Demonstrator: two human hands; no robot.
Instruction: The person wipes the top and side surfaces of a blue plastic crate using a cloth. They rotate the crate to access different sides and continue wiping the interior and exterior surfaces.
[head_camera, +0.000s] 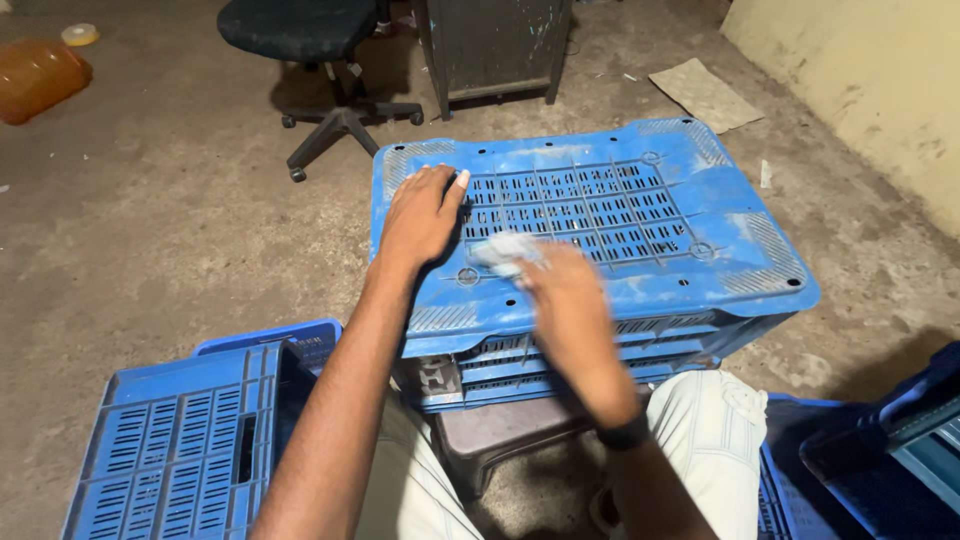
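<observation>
A person wipes the underside of an overturned blue crate (600, 215) resting across their lap.

Nearest, the knees in pale trousers (710, 430) prop the crate bottom-up, likely so its slotted base faces the hands. The right hand (565, 295), with a dark band at the wrist, presses a whitish cloth (503, 250) onto the near part of the base; it is blurred, so I cannot tell how its fingers close on the cloth. The left hand (420, 215) lies flat on the crate's left side, fingers pressed together, seemingly steadying it. More blue crates (180, 440) stand at both sides, cut off by the edges. Farther off are an office chair (320, 50), a grey cabinet (495, 45), a scrap of cardboard (705, 95) and an orange container (35, 80), partly cropped.
</observation>
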